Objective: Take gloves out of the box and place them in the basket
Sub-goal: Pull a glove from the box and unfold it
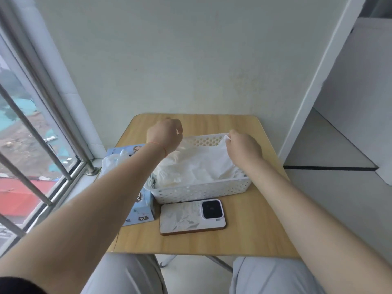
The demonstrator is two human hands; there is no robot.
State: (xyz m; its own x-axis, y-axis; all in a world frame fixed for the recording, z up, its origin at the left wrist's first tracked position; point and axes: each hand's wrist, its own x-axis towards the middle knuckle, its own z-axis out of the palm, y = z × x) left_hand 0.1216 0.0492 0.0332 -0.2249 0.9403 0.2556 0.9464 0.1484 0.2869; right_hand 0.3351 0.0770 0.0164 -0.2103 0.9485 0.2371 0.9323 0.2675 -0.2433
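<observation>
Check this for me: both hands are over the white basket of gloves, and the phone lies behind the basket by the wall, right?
Not quite. The head view shows the phone lying in front of the basket, on the near side toward the person, not by the wall. The rest holds: the left hand and right hand are over the basket of gloves.

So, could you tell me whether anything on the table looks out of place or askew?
Two things: the glove box hangs past the table's left edge toward the window, with a glove sticking loosely out of its opening, and a phone lies slightly askew before the basket.
</observation>
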